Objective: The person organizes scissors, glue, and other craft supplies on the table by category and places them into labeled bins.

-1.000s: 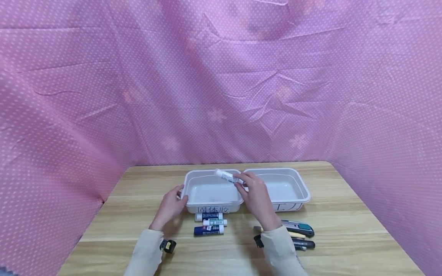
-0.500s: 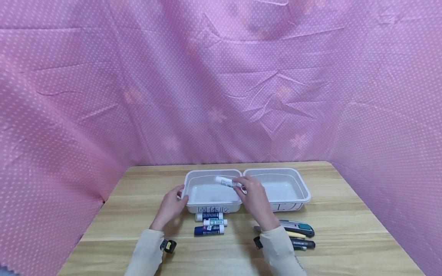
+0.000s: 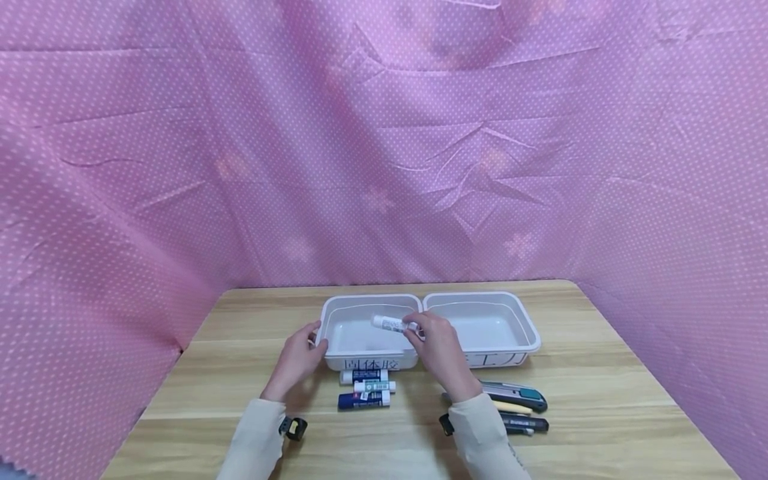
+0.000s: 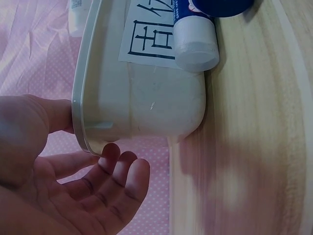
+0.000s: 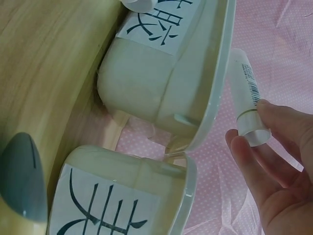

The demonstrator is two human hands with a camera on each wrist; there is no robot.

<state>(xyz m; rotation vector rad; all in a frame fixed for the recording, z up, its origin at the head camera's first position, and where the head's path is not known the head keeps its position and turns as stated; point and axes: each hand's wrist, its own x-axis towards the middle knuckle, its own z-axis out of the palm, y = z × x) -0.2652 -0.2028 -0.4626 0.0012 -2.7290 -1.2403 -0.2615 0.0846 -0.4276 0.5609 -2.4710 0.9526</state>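
Observation:
My right hand [image 3: 441, 347] pinches a white glue stick [image 3: 389, 324] between thumb and fingers, near its capped end. The stick lies nearly level over the left white plastic box [image 3: 372, 353], and in the right wrist view the glue stick [image 5: 246, 83] shows a barcode beside the box's rim. My left hand [image 3: 300, 360] holds that box at its left end, thumb on the rim and fingers curled at the outer wall, as the left hand [image 4: 83, 181] shows up close. On the table before the box lie a blue glue stick [image 3: 363, 400], a white-and-green one [image 3: 375, 387] and another blue-and-white one [image 3: 364, 377].
A second white box [image 3: 492, 350] stands right beside the first, its label partly behind my right hand. Several utility knives, among them a grey-and-green one [image 3: 522, 397] and a black one [image 3: 525, 423], lie near my right forearm. Pink dotted cloth [image 3: 384, 167] hangs behind the wooden table [image 3: 600, 400].
My right hand has come down a little with the glue stick, which now sits lower over the left box and more level. The left hand has stayed at the box's end.

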